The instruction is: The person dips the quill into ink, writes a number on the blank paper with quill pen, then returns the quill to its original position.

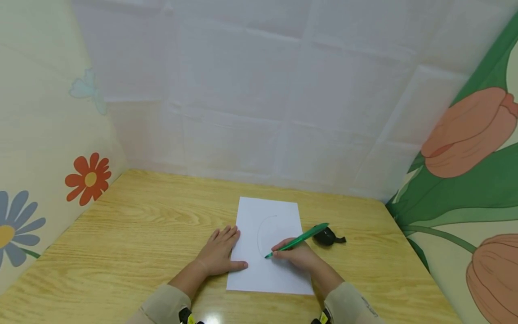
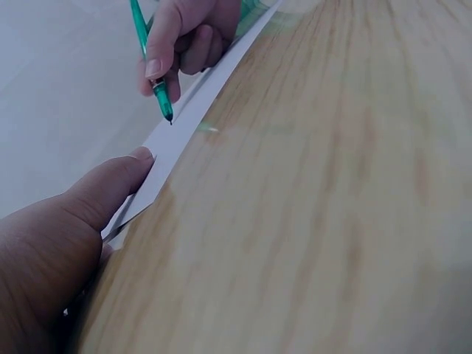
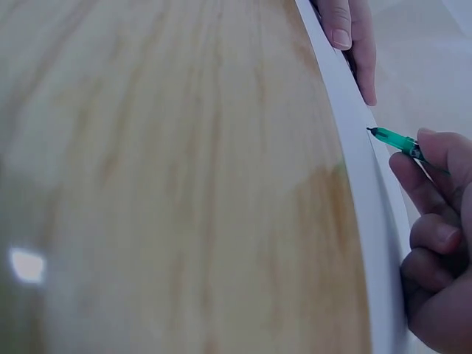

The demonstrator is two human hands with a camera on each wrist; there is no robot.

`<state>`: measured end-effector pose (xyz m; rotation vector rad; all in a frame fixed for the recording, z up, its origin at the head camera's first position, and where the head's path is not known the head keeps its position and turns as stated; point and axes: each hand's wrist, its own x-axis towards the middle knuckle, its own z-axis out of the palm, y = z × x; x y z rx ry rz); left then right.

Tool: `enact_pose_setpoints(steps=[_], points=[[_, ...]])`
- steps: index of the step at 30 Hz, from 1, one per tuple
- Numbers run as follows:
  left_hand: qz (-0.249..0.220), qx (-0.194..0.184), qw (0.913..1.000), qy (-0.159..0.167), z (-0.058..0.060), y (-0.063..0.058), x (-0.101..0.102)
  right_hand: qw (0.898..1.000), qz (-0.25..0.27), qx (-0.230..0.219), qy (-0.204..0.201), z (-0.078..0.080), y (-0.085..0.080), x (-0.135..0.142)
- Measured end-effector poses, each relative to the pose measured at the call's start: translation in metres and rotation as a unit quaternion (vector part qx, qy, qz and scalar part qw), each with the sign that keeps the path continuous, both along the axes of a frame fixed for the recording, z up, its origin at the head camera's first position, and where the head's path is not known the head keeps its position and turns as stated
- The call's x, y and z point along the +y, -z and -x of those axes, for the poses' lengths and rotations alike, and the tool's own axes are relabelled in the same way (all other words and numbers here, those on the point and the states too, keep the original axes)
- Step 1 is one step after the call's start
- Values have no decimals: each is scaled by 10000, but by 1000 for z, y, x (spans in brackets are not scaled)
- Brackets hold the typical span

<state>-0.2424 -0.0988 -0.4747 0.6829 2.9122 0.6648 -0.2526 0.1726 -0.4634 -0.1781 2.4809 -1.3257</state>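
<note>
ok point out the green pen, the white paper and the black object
Green pen (image 1: 301, 237), head view, middle of its barrel.
White paper (image 1: 268, 236), head view, bare middle.
Black object (image 1: 325, 237), head view, its rounded body.

Paper sheet (image 1: 259, 280), one: white, rectangular, lying flat and portrait-wise on the surface (image 1: 141, 225); left hand (image 1: 218, 253) resting across its left edge. Bears a thin curved line (image 1: 257, 237), bowed leftward. Pen (image 1: 305, 236), one: green, slim, slanted, pinched by the right hand (image 1: 298, 257); dark tip at the curve's lower end.
</note>
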Motion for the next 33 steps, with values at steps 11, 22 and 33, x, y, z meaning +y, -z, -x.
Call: enact_pose_setpoints(steps=[11,22,33], points=[[-88,5,10000,16,-1,-2,0,9997,239,79,-78,-6,-4,5],[-88,-33,10000,19,-1,-2,-1,9998,161,56,47,-11,-6,9],[-27,-30,10000,7,1,0,0,9996,239,41,150,-12,-5,15]])
